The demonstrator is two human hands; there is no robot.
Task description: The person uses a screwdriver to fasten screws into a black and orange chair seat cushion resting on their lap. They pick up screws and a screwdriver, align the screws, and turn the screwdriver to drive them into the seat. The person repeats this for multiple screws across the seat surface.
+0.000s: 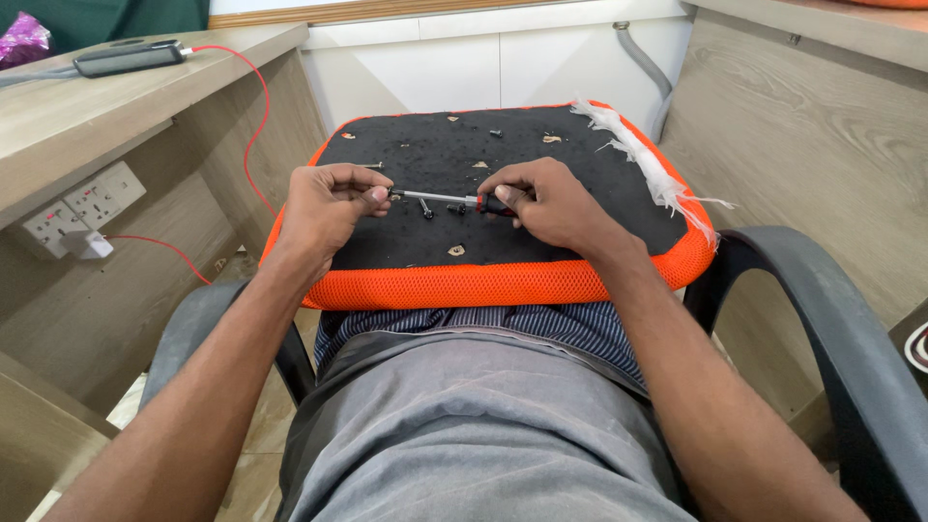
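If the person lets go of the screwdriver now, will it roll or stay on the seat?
The screwdriver looks stiff, with a thin metal shaft, and probably light. Its round handle under the right hand could roll, but the black seat underside looks flat and rough, so it would likely stop soon.

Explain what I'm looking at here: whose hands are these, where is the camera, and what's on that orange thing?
The one picture comes from a camera worn on a person's head, looking down at their lap. An orange mesh seat cushion with a black underside rests on their knees, with small dark screws scattered on it. The right hand grips a screwdriver with a red and black handle, lying level. The left hand pinches near its metal tip. A torn white fabric strip hangs along the cushion's right edge.
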